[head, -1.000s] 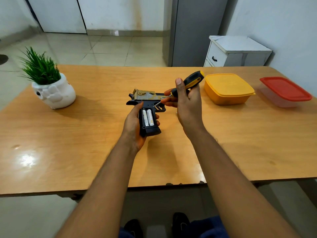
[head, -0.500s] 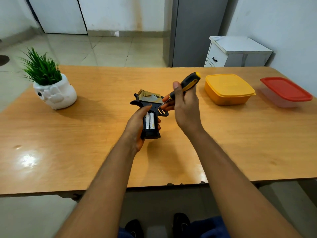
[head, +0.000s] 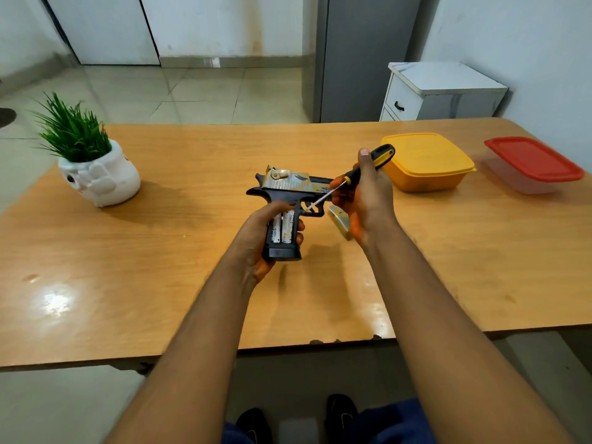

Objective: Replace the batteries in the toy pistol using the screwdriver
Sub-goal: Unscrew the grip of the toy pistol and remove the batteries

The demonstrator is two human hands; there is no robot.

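A black and gold toy pistol (head: 290,187) is held above the wooden table (head: 160,251), muzzle pointing right. My left hand (head: 256,238) grips its handle, where the open compartment shows two white batteries (head: 283,226). My right hand (head: 365,200) holds a black and yellow screwdriver (head: 373,163); its metal tip points down-left at the trigger area. A gold cover piece (head: 339,219) sticks out below my right palm, held in that same hand.
A white pot with a green plant (head: 93,168) stands at the table's left. An orange lidded box (head: 426,161) and a clear box with a red lid (head: 531,165) sit at the right rear. A white drawer cabinet (head: 439,94) stands behind the table.
The pistol has tilted and shifted slightly with my left hand. My right hand has moved a little, and the gold cover piece now shows under its palm.
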